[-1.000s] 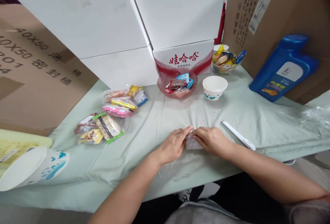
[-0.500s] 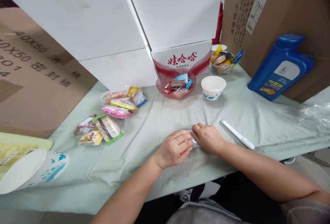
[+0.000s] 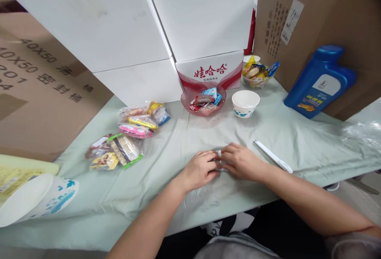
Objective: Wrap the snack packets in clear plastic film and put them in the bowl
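My left hand (image 3: pixel 199 170) and my right hand (image 3: pixel 241 161) meet at the table's near middle, both with fingers curled on a small clear plastic bag (image 3: pixel 219 163) that lies on the pale green cloth (image 3: pixel 268 132). Most of the bag is hidden under my fingers. A white pen-like tool (image 3: pixel 272 156) lies just right of my right hand.
A pink glass bowl of sweets (image 3: pixel 203 101) and an empty white paper bowl (image 3: pixel 245 103) stand behind my hands. Filled snack bags (image 3: pixel 125 149) lie at the left. A blue jug (image 3: pixel 320 81), white boxes (image 3: pixel 208 68), cardboard and a tipped paper cup (image 3: pixel 35 199) ring the table.
My hands have stayed on the small bag, closing tighter over it and covering more of it. The view has shifted slightly.
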`<action>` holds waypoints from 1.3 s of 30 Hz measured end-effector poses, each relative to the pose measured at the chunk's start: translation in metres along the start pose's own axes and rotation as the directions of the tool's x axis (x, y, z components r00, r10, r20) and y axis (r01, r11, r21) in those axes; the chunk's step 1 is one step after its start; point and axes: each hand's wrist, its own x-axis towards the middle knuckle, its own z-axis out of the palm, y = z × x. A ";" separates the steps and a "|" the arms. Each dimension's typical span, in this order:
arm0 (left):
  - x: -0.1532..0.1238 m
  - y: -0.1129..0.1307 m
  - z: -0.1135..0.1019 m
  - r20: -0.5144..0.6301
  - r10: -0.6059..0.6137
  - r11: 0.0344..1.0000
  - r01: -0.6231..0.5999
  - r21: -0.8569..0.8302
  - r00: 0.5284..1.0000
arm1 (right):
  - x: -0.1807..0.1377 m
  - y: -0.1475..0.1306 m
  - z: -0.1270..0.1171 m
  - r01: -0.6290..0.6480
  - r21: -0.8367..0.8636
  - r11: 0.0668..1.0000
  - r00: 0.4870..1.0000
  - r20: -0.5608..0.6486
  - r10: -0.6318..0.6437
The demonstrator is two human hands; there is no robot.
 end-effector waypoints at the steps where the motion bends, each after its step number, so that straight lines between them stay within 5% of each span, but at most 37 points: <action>1: 0.000 -0.001 -0.001 0.002 0.003 1.000 -0.003 -0.007 1.000 | 0.000 -0.002 0.001 0.024 0.022 0.999 0.999 0.037 -0.025; 8: -0.007 -0.010 -0.023 0.035 -0.105 0.994 0.105 -0.011 0.994 | -0.001 -0.020 0.012 0.048 -0.056 0.997 0.984 0.172 -0.037; 12: -0.009 -0.016 -0.024 -0.031 -0.170 0.985 0.171 0.002 0.985 | 0.011 -0.004 -0.017 0.080 -0.045 0.996 0.992 0.101 -0.075; 14: -0.009 -0.017 -0.019 -0.055 -0.163 0.986 0.164 0.021 0.985 | 0.028 0.019 -0.047 -0.095 -0.125 0.988 0.991 -0.103 0.082; 17: -0.008 -0.017 -0.012 -0.083 -0.151 0.986 0.156 0.063 0.985 | 0.062 0.064 -0.091 -0.432 -0.270 0.860 0.884 -0.313 0.346; 19: -0.007 -0.018 -0.010 -0.086 -0.154 0.986 0.159 0.055 0.984 | 0.084 0.091 -0.107 -0.549 -0.364 0.752 0.827 -0.108 0.551; 22: -0.005 -0.020 -0.009 -0.099 -0.177 0.984 0.179 0.017 0.979 | 0.110 0.118 -0.104 -0.535 -0.387 0.751 0.761 0.165 0.627; 28: -0.004 -0.021 -0.009 -0.086 -0.198 0.980 0.198 -0.006 0.976 | 0.130 0.130 -0.089 -0.500 -0.407 0.765 0.726 0.284 0.626; 32: -0.007 -0.021 -0.007 -0.099 -0.191 0.981 0.191 -0.011 0.977 | 0.112 0.112 -0.106 -0.482 -0.398 0.781 0.818 0.116 0.564; 35: -0.009 -0.021 -0.003 -0.103 -0.188 0.982 0.190 0.015 0.977 | 0.070 0.088 -0.106 -0.501 -0.341 0.796 0.861 -0.103 0.498; 39: -0.006 -0.020 0.003 -0.108 -0.197 0.976 0.205 0.072 0.974 | -0.008 0.065 -0.074 -0.381 -0.153 0.912 0.890 0.206 0.407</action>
